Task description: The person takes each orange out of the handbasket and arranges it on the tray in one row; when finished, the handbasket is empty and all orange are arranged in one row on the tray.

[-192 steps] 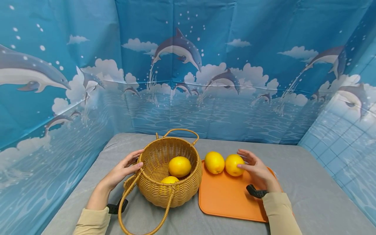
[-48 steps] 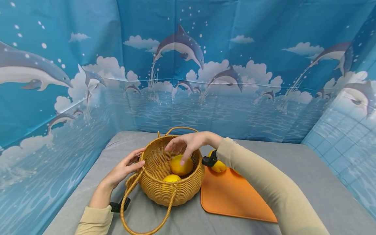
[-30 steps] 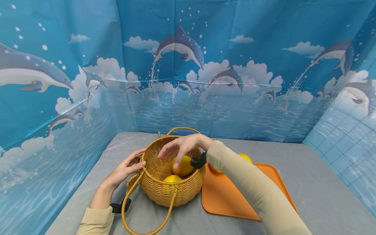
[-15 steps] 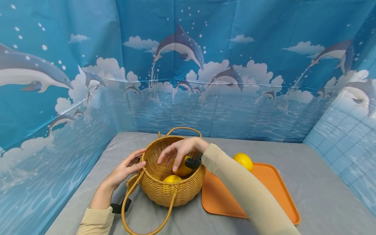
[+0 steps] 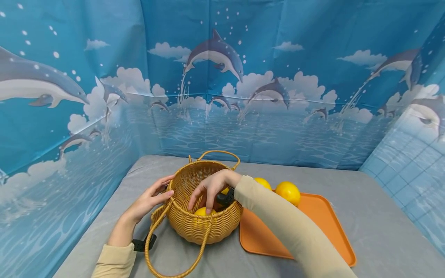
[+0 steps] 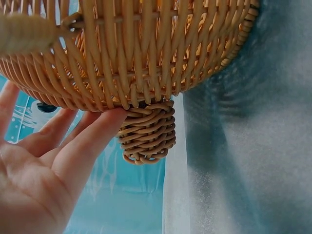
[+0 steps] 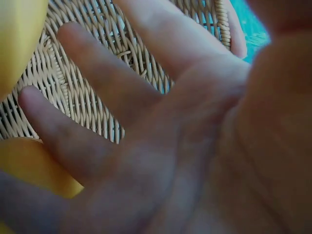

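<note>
In the head view, my left hand point(image 5: 151, 199) rests on the left side of the wicker basket point(image 5: 205, 233), thumb at the rim. The left wrist view shows that hand's point(image 6: 48, 165) nearly straight fingers against the outer weave. My right hand point(image 5: 213, 189) reaches down inside the basket, its thumb right at a round yellow citrus fruit point(image 5: 201, 211) near the front wall. Behind this hand, a second yellow fruit point(image 5: 225, 190) is mostly hidden. From the right wrist, the hand's point(image 7: 170, 131) fingers look spread, with yellow fruit point(image 7: 17, 44) beyond the fingertips.
Right of the basket lies an orange tray point(image 5: 265, 241), partly under my right sleeve point(image 5: 278, 216). Two more yellow fruits, one partly covered point(image 5: 262, 182) and one in plain sight point(image 5: 287, 193), sit at its far edge. A loop handle point(image 5: 191, 266) hangs toward the front.
My right hand has left the fruit at the tray and crossed over into the basket, sinking lower toward the front fruit in the last half second. The left hand stays at the rim.
</note>
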The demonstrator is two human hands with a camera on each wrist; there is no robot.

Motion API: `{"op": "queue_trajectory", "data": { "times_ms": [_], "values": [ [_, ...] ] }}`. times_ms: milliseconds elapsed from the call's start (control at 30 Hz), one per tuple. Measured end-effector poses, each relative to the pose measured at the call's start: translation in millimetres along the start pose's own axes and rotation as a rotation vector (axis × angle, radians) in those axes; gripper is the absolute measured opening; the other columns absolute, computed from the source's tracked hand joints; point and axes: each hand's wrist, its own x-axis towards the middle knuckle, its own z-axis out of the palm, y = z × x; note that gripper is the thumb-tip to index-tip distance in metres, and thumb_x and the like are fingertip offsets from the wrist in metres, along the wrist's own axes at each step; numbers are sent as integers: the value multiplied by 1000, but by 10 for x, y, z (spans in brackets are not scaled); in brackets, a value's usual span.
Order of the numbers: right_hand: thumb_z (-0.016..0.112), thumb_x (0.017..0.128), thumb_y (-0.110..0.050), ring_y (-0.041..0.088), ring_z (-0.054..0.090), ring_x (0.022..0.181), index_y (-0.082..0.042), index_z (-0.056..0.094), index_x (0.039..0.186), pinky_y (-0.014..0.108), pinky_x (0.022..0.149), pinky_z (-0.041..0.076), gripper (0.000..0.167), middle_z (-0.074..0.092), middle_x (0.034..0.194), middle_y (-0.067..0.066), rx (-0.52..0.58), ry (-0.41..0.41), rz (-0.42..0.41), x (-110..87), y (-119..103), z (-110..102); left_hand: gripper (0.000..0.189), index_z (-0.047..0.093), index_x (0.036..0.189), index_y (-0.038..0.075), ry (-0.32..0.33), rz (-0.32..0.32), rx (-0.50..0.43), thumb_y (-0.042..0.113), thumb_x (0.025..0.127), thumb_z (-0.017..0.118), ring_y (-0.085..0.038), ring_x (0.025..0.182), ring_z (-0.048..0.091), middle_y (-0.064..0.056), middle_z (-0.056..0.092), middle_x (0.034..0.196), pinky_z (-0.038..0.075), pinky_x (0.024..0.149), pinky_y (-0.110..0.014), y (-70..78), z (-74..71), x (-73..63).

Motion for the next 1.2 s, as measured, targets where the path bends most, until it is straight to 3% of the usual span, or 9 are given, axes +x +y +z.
{"op": "queue_trajectory", "data": {
  "times_ms": [300, 500, 967, 1200],
  "values": [
    [62, 85, 7, 19, 49, 122, -8, 43, 141, 34, 89, 47, 61, 39, 143, -1, 4, -35, 17, 42, 52, -13, 57, 31, 147, 24, 1, -7, -1, 29, 96, 55, -34, 137, 22, -12, 20, 152, 38, 95, -51, 7, -6, -7],
    [65, 82, 7, 15, 48, 122, -8, 42, 141, 30, 96, 42, 65, 42, 142, 2, -51, 19, -24, 51, 63, -27, 57, 31, 147, 24, 3, -6, -1, 30, 96, 55, -34, 137, 21, -12, 19, 152, 37, 95, -51, 10, -5, -6],
    [62, 81, 16, 20, 58, 111, 1, 43, 138, 32, 90, 46, 61, 55, 129, 17, 61, 116, 40, 75, 85, 11, 57, 31, 147, 23, 7, -2, 1, 28, 96, 55, -34, 135, 26, -12, 23, 151, 39, 94, -48, 9, 14, -11],
    [61, 83, 14, 18, 55, 114, 3, 44, 136, 31, 94, 44, 56, 54, 130, 16, 54, 135, -27, 72, 81, 1, 57, 31, 147, 22, 2, 7, -2, 28, 96, 55, -35, 133, 29, -13, 25, 150, 41, 91, -44, 8, 12, -4]
  ]
}}
